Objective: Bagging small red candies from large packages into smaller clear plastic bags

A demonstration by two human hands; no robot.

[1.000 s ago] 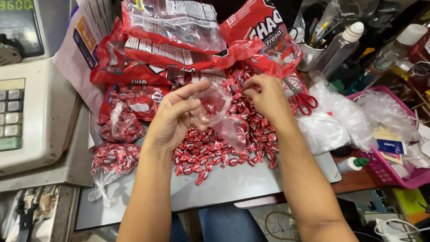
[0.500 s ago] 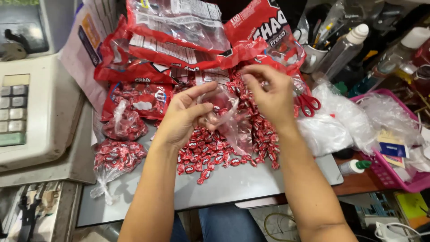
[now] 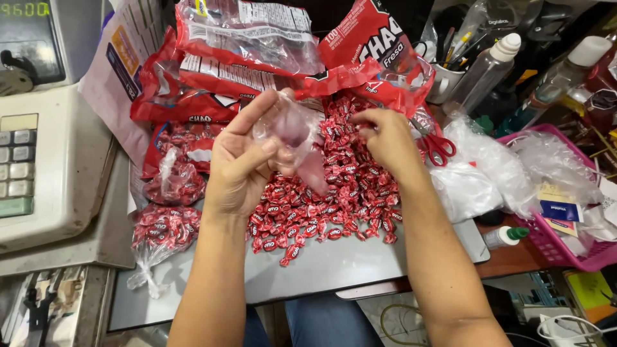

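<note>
Red candy bags [image 3: 257, 71] lie at back; green-lit scale screen [image 3: 24, 9] far left.

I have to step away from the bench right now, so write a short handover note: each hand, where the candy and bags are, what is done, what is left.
Left hand: holds a small clear bag open, above the pile.
Right hand: down on the loose red wrapped candies, fingers pinched among them.
Done: two filled small bags lie at the left of the grey board.
Left: the held bag looks nearly empty; a big pile stays loose. Spare clear bags sit right, beside red-handled scissors.
</note>
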